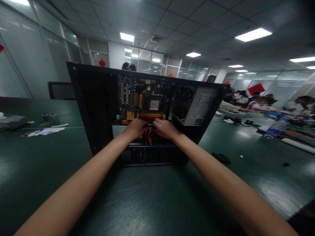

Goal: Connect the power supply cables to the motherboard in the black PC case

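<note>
An open black computer case [93,108] lies on a dark green table [152,203]. Inside it I see a motherboard [145,98] and a power supply with a fan [192,105]. My left hand [135,128] and my right hand [165,128] reach into the case side by side, at the lower edge of the motherboard by the yellow-and-red memory slots [151,115]. Both hands have their fingers curled and pressed together over that spot. Red and black wires [149,136] show between the hands. What the fingers hold is hidden.
White paper scraps [45,131] and small rolls [50,117] lie at the far left. A small black object [221,158] lies right of the case. Several people sit at the far right near a water bottle [274,128]. A dark monitor [61,90] stands behind the case.
</note>
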